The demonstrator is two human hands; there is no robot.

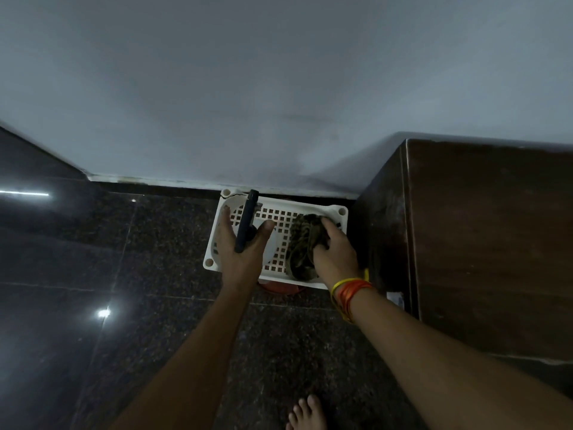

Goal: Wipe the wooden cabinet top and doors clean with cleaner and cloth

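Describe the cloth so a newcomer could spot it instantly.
Left of the wooden cabinet, a white perforated tray sits on the dark floor by the wall. The cloth is the crumpled olive bundle at its right end, under the right hand.

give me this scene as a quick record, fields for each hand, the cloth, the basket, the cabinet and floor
left hand: fingers spread, over a dark stick-like object at the basket's left end; grip unclear
right hand: grips the cloth; bands on the wrist
cloth: dark, crumpled, lying in the basket's right end
basket: white, perforated, on the floor by the wall
cabinet: dark wood, right of the basket
floor: dark glossy stone tiles
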